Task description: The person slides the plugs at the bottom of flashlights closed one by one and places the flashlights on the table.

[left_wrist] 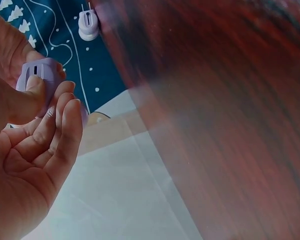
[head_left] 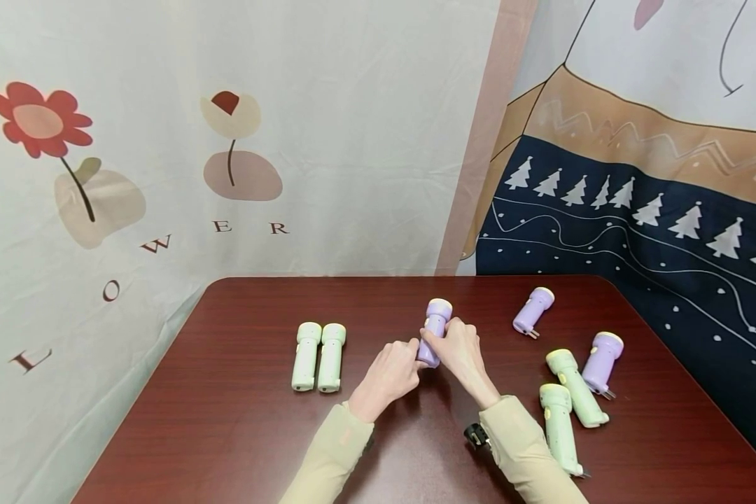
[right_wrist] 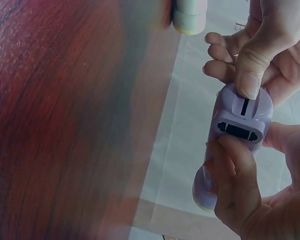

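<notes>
A purple flashlight (head_left: 437,323) is held above the far middle of the table, its pale-rimmed head pointing away. My right hand (head_left: 461,350) grips its body with thumb and fingers. At the tail end, my left hand (head_left: 387,371) has its thumb (right_wrist: 249,85) pressed on a slotted tab; the other fingers lie loosely bent beside the body. In the right wrist view, the flashlight's end (right_wrist: 240,120) shows a dark recess below that tab, with no prongs sticking out. Two pale green flashlights (head_left: 305,357) lie side by side left of my hands.
To the right lie two purple flashlights (head_left: 532,311) with metal prongs sticking out, and two green flashlights (head_left: 561,430). One green flashlight (head_left: 577,388) touches or nearly touches the nearer purple one (head_left: 603,360). Printed curtains hang behind the dark red table (head_left: 239,434).
</notes>
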Action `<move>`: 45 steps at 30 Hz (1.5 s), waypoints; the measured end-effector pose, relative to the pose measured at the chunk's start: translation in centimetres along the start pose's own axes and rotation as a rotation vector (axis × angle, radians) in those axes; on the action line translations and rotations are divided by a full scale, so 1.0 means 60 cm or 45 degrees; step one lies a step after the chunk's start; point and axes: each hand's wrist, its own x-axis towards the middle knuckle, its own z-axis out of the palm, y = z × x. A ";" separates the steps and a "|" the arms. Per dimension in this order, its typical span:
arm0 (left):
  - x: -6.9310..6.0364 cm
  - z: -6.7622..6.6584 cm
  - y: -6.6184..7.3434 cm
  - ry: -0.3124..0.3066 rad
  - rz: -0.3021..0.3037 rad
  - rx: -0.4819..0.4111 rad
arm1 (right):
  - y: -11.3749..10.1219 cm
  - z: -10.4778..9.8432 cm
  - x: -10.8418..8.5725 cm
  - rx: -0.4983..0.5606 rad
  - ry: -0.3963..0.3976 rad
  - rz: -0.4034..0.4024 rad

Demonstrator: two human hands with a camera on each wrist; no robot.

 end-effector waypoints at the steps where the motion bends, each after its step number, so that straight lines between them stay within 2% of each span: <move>1: 0.000 0.000 0.000 -0.001 0.000 -0.003 | 0.000 0.000 0.000 0.001 0.000 0.000; 13: -0.001 -0.004 -0.001 -0.037 -0.002 -0.040 | 0.002 0.002 0.000 0.008 -0.014 0.004; 22: 0.001 -0.010 -0.005 -0.131 -0.014 -0.134 | 0.006 0.000 0.006 0.029 -0.058 0.066; 30: -0.005 -0.019 -0.013 -0.132 -0.019 -0.170 | 0.008 -0.001 0.007 0.063 -0.104 0.095; 33: -0.008 -0.026 -0.020 -0.118 -0.047 -0.173 | 0.009 -0.001 0.006 0.074 -0.120 0.103; 35: -0.011 -0.032 -0.029 -0.095 -0.103 -0.162 | 0.011 -0.001 0.006 0.078 -0.126 0.114; 37: -0.015 -0.039 -0.040 -0.061 -0.192 -0.126 | 0.015 0.000 0.005 0.075 -0.129 0.128; 41: -0.025 -0.059 -0.067 0.029 -0.433 0.009 | 0.025 -0.002 0.004 0.061 -0.132 0.152; 45: -0.036 -0.077 -0.089 0.080 -0.686 0.108 | 0.031 -0.004 0.001 0.061 -0.146 0.154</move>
